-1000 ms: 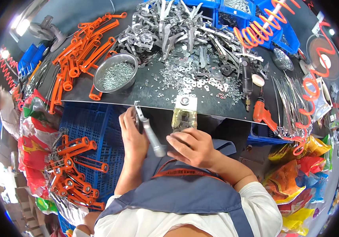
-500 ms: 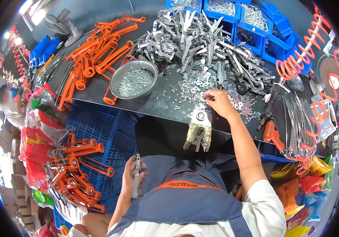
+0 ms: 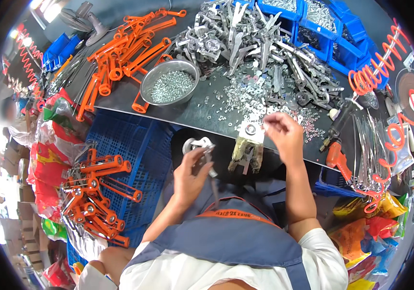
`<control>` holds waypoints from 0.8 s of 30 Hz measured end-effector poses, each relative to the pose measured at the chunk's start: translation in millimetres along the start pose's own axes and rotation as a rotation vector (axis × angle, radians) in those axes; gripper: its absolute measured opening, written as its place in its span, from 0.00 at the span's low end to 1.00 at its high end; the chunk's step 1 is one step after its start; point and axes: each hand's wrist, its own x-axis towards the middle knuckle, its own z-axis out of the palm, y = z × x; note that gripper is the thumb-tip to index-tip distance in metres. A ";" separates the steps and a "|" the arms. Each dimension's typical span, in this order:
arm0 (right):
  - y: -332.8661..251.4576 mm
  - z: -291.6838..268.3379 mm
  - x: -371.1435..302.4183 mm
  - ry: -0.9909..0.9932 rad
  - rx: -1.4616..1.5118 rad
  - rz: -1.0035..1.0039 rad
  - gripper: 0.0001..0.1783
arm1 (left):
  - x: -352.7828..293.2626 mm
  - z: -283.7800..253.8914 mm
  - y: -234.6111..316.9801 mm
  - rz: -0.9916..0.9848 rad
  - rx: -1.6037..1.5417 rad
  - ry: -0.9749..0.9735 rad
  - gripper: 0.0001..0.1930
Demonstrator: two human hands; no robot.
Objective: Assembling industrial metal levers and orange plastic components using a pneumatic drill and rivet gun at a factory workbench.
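Observation:
My left hand [image 3: 190,179] is closed round a silver cast metal lever [image 3: 199,144], held up over my lap with its rounded end upward. Its lower part is slightly blurred. At the table's front edge stands a small metal fixture [image 3: 251,129]; a ring sits on its pale top plate, and two worn, yellowish prongs hang below. My right hand [image 3: 286,137] is just right of that plate with fingertips pinched together. Whatever small thing they may hold cannot be made out. Behind the fixture, loose nuts and washers [image 3: 250,104] lie scattered over the tabletop.
Silver levers [image 3: 245,38] are heaped at the back. A steel bowl [image 3: 169,84] of small fasteners sits beside orange frames [image 3: 115,63]. Blue bins [image 3: 320,24] stand back right, an orange-handled power driver [image 3: 337,157] at right. More orange pieces [image 3: 93,203] lie over a blue crate [image 3: 125,164].
My left hand has risen from beside my lap toward the fixture, bringing the lever up. My right hand has shifted from the loose hardware to the fixture's right side. The whole view has shifted slightly.

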 end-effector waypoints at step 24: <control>-5.9 65.8 -63.1 -0.066 -0.242 -0.346 0.08 | 8.0 32.4 -1.1 0.213 0.038 0.106 0.13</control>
